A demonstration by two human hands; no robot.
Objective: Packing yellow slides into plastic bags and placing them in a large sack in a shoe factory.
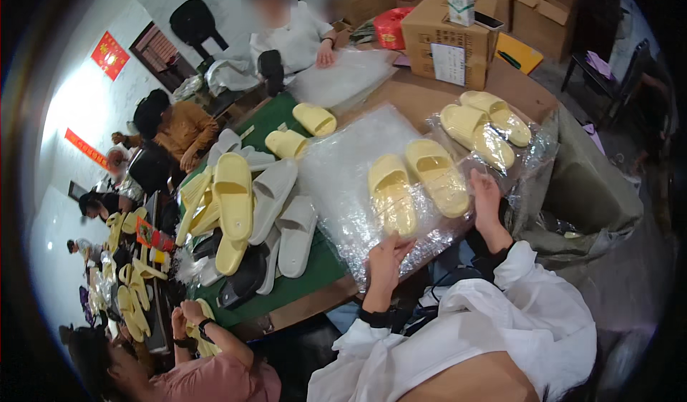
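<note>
left grip: left hand (387, 257) pinches the near edge of the clear crinkly plastic bag (358, 216), fingers curled shut on the film, just below the heel of the left slipper
right grip: right hand (485, 200) shut on the bag's right edge, thumb and fingers closed over the film beside the right slipper's heel
held thing: pair of pale yellow foam slide slippers (415, 183) lying side by side, soles down, on/in the clear bag at the near edge of the brown worktop (408, 94); cannot tell if fully inside the film or only resting on it
beside it: second bagged pair of pale yellow slippers (483, 124), just right and beyond, touching the same heap of film
left side: heap of loose yellow and white slippers (247, 205) on a green mat (315, 273), near but apart from the bag
far end: brown cardboard box (445, 40); a person in white (290, 33) seated behind more film
risk slip: film is thin and slick; a two-edge pinch could let the slippers slide out toward the lap if the near edge tips down
risk tear: pulling both edges apart hard could split the bag
risk snag: overlapping film could drag the neighbouring bagged pair along
risk edge: bag overhangs the worktop's near edge, so the load sits close to dropping
</note>
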